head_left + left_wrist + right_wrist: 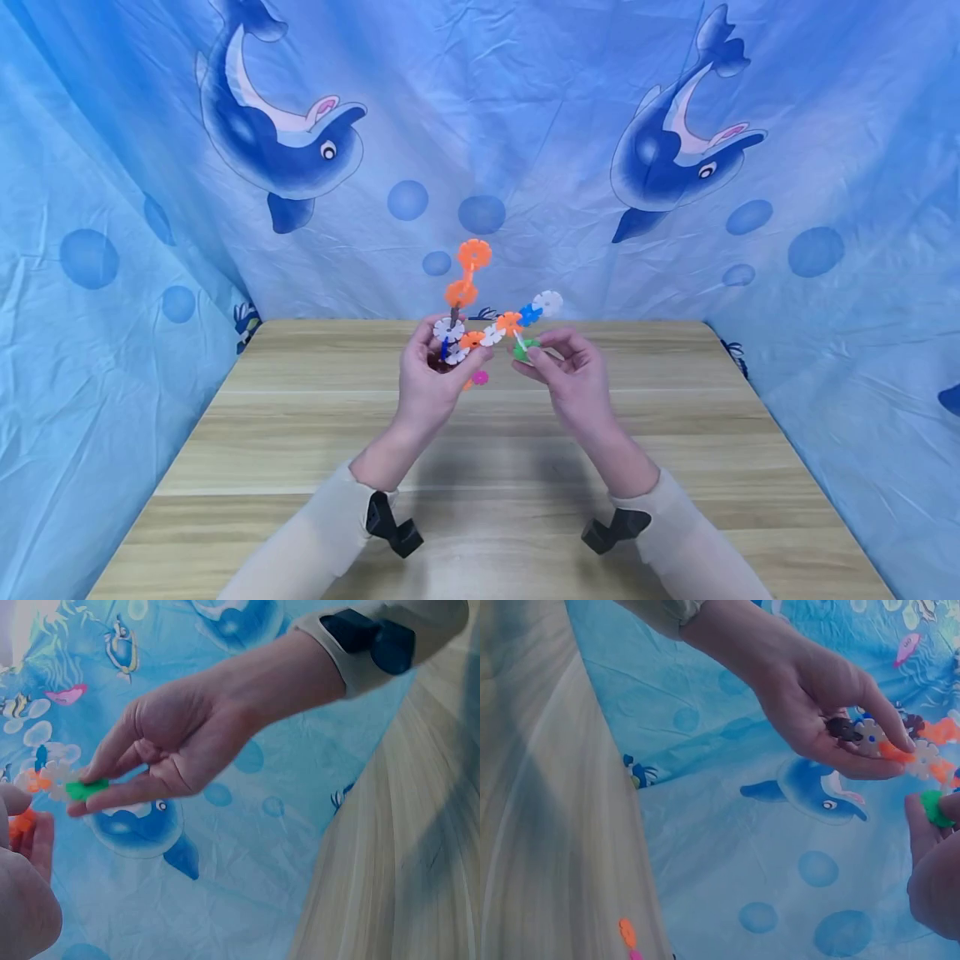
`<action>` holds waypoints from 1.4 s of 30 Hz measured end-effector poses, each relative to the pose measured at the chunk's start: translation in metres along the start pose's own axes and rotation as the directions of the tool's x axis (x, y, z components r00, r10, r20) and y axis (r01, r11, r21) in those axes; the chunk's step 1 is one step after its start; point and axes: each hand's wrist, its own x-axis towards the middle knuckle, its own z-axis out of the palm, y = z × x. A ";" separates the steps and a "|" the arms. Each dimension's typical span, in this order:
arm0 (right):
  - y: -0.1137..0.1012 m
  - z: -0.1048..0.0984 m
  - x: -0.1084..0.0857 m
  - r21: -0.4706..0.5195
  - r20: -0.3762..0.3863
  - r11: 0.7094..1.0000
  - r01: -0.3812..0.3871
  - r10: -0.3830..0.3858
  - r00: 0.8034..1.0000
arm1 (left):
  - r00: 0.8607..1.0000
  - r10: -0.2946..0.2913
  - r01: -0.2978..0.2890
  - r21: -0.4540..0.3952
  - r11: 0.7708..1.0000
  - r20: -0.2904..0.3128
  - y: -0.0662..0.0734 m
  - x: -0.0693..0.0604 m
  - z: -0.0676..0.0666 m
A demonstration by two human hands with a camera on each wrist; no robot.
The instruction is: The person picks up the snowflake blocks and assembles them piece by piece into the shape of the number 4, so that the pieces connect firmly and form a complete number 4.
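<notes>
My left hand [429, 379] grips a build of notched plastic snowflake discs between thumb and fingers. From it one arm rises to an orange disc [475, 255]. Another branch slants right through orange, white and blue discs [530, 314] to a white disc [548, 302]. Dark brown discs [844, 729] lie partly hidden in the palm. With thumb and fingers my right hand [581, 375] pinches a green disc [525, 351], also seen in the left wrist view as a green disc [88, 788]. A white piece seen edge-on meets the green one; whether they join the branch I cannot tell.
On the wooden table [480, 517], beyond the left hand, lie a pink disc [481, 378] and an orange disc [627, 933]. A blue curtain [480, 100] printed with dolphins hangs behind the table and along both sides.
</notes>
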 end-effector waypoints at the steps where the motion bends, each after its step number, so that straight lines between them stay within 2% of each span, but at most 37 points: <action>1: 0.001 0.001 -0.001 -0.007 0.007 1.000 -0.007 0.007 1.000 | 1.000 -0.002 0.001 -0.023 1.000 -0.021 0.000 0.000 0.001; 4: 0.002 0.001 -0.002 -0.064 0.027 0.998 -0.013 0.015 1.000 | 0.997 -0.010 0.002 -0.105 0.994 -0.074 0.001 -0.001 0.003; 7: 0.002 0.001 -0.003 -0.144 0.037 0.990 -0.015 0.020 0.999 | 0.996 -0.009 -0.007 -0.173 0.985 -0.092 0.002 -0.002 0.003; 10: 0.002 0.001 -0.004 -0.185 0.044 0.982 -0.025 0.034 0.998 | 0.998 -0.006 -0.006 -0.219 0.976 -0.056 0.002 -0.002 0.005; 15: 0.002 0.004 -0.005 -0.180 0.054 0.983 -0.039 0.049 0.997 | 0.999 0.026 -0.019 -0.271 0.962 0.021 -0.002 -0.002 0.010; 18: 0.004 0.006 -0.005 -0.173 0.062 0.984 -0.045 0.056 0.996 | 0.999 0.013 -0.002 -0.308 0.951 0.033 -0.003 -0.001 0.013; 22: 0.006 0.008 -0.005 -0.164 0.077 0.986 -0.040 0.053 0.996 | 1.000 -0.015 0.022 -0.306 0.952 0.025 -0.004 0.000 0.016; 26: 0.009 0.010 -0.005 -0.170 0.080 0.985 -0.035 0.050 0.996 | 1.000 -0.015 0.016 -0.285 0.958 0.007 -0.003 0.000 0.016; 31: 0.009 0.013 -0.005 -0.228 0.067 0.972 -0.061 0.079 0.995 | 1.000 0.003 0.000 -0.260 0.966 0.012 -0.003 -0.001 0.013; 34: 0.011 0.013 -0.005 -0.255 0.104 0.966 -0.034 0.063 0.993 | 1.000 -0.010 0.013 -0.231 0.973 0.015 -0.001 -0.001 0.010; 36: 0.015 0.009 -0.003 -0.260 0.167 0.966 0.014 0.031 0.985 | 1.000 -0.018 0.021 -0.207 0.978 0.019 0.001 -0.001 0.008; 38: 0.020 0.004 0.000 -0.249 0.253 0.967 0.055 0.010 0.967 | 0.999 -0.017 0.022 -0.188 0.982 0.029 0.002 0.000 0.006; 40: 0.029 -0.002 0.005 -0.250 0.335 0.966 0.064 0.024 0.942 | 0.999 -0.014 0.021 -0.181 0.983 0.039 0.004 0.001 0.004; 42: 0.040 -0.007 0.012 -0.279 0.398 0.959 0.048 0.070 0.915 | 0.999 -0.014 0.023 -0.199 0.980 0.045 0.005 0.001 0.003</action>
